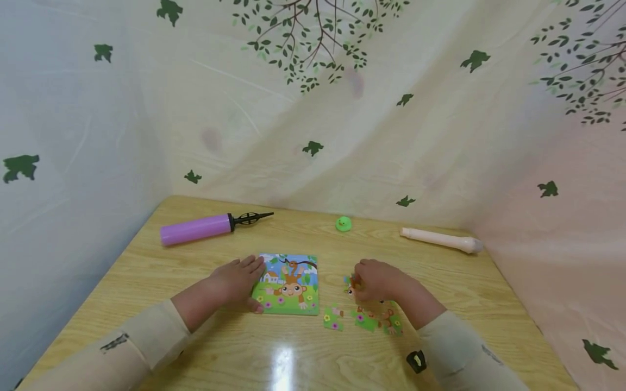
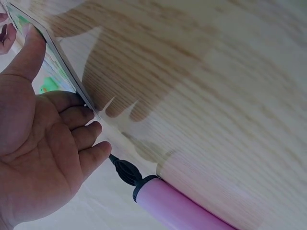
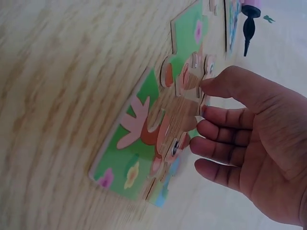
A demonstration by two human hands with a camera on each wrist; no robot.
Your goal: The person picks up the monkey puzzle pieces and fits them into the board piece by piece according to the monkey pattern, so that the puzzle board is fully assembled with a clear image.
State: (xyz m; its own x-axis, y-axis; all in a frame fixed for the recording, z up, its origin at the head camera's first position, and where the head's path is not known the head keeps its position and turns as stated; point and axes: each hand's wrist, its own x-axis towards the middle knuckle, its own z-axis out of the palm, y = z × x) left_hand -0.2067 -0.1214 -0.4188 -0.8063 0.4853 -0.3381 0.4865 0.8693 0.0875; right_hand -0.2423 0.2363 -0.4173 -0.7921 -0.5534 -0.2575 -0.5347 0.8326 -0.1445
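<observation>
Closest to me, two pale sleeves (image 1: 142, 342) reach in over the wood-look worktop (image 1: 235, 350), and there's a small black thing (image 1: 417, 361) by the right one; can't make out what it is from my end. Just past that I've got jigsaw bits: a flower piece (image 1: 333, 320) on the left, a green piece (image 1: 364, 320) in the middle and a monkey-hand piece (image 1: 393, 321) on the right, all lying on the worktop. Right behind those is the right hand (image 1: 383, 281), grip closed, thumb and index finger pinching a puzzle piece (image 1: 349, 290). To the left of it sits the monkey picture board (image 1: 292, 288), flat on the worktop. My left hand (image 1: 235, 285) has a loose grip, not clamped on anything, fingers and thumb just touching the board's left edge. Further back: purple pump (image 1: 198, 230) on the left, green toy duck (image 1: 344, 224) around the middle, pale stick (image 1: 437, 239) over right. Behind everything hangs a curtain (image 1: 274, 157) printed with green birds and leafy branches.
</observation>
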